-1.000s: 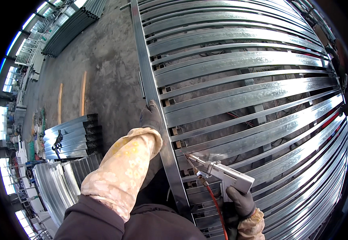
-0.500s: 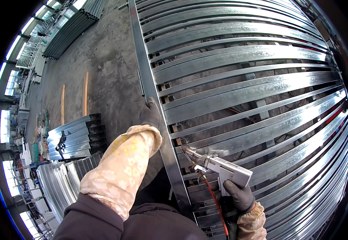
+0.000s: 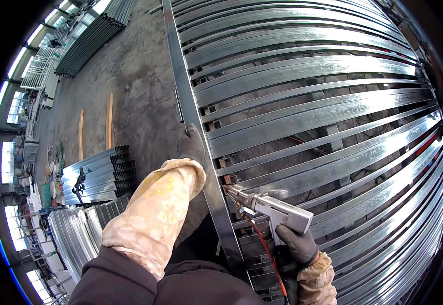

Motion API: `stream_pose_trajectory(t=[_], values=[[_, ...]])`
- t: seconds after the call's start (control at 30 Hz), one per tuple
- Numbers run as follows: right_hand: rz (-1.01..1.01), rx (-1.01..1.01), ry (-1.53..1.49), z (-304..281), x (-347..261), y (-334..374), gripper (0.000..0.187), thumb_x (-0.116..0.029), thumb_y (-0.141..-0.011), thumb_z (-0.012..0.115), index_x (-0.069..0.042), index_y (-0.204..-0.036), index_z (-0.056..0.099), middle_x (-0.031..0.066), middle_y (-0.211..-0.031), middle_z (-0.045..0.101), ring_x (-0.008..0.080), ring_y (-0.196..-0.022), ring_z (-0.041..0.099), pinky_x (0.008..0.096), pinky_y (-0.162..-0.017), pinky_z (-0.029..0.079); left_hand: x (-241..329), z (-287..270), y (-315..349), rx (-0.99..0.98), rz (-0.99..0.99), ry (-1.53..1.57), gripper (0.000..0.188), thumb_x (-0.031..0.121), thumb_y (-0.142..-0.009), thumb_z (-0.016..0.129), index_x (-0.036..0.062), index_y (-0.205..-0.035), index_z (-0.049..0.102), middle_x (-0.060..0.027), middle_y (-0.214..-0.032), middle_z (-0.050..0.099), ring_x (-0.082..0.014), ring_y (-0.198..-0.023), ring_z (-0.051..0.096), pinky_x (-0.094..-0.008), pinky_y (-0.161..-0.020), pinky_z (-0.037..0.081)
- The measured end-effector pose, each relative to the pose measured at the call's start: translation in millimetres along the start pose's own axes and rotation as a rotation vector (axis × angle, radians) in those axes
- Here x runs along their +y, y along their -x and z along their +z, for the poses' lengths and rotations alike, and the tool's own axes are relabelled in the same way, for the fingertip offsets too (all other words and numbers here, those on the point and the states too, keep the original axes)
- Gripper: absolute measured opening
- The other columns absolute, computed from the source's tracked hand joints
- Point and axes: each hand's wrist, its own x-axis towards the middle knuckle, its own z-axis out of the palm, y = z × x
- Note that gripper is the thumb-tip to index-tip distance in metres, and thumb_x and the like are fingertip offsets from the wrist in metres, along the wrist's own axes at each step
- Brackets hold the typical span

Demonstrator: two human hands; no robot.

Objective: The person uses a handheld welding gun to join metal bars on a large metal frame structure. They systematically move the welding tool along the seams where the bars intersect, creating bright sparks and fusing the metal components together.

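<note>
My right hand [image 3: 298, 245], in a dark glove, is wrapped round the grip of a silver pistol-shaped welding gun [image 3: 286, 213]. The gun's narrow nozzle [image 3: 237, 191] points left, its tip at the joint where a crosswise tube meets the long steel rail [image 3: 187, 89]. A small reddish glow shows at the open tube end [image 3: 227, 179] beside the tip. From the gun hangs a red hose [image 3: 268, 259]. My left hand [image 3: 192, 145], also gloved, is closed over the rail's left edge just beyond the nozzle; some of its fingers are hidden.
Shiny steel tubes [image 3: 303, 147] lie side by side across the right, with gaps showing cables below. Left on the concrete floor [image 3: 135, 86] are bundled metal profiles [image 3: 96, 175], two wooden strips [image 3: 110, 119] and a farther stack of tubes [image 3: 96, 43].
The welding gun and my right hand have shifted slightly left and up, bringing the tip closer to the rail. A reddish glow has appeared at the tube end. My left hand stays put.
</note>
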Motion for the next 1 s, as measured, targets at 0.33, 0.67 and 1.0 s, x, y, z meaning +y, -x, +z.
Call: stream_pose_trajectory(t=[0.33,0.67,1.0], values=[[-0.011,-0.001,0.03,3,-2,5,0.043,-0.016,-0.095,0.061,-0.001,-0.134,0.05,0.0069,-0.093,0.066,0.0133,-0.074,0.066,0.0277,-0.066,0.054,-9,6,-5,0.047,0.026,0.015,0.064,0.052,-0.1,0.038,-0.0048,-0.105,0.068,-0.0293,-0.103,0.068,-0.0466,-0.102,0.063,-0.0491,-0.086,0.047],[-0.074,-0.016,0.111,9,-9,7,0.045,-0.013,-0.096,0.058,0.001,-0.136,0.047,0.0091,-0.091,0.067,0.0149,-0.072,0.066,0.0285,-0.065,0.055,-4,5,-1,0.01,0.004,0.002,0.065,0.052,-0.1,0.04,-0.0063,-0.106,0.067,-0.0291,-0.101,0.069,-0.0452,-0.1,0.065,-0.0481,-0.086,0.048],[-0.038,-0.056,0.058,10,-5,5,0.046,-0.013,-0.096,0.057,0.001,-0.138,0.045,0.0095,-0.09,0.068,0.0156,-0.073,0.067,0.0287,-0.065,0.055,1,-17,3,-0.055,-0.075,0.052,0.066,0.052,-0.101,0.035,-0.0064,-0.115,0.064,-0.0301,-0.108,0.067,-0.0471,-0.107,0.062,-0.0499,-0.092,0.048]])
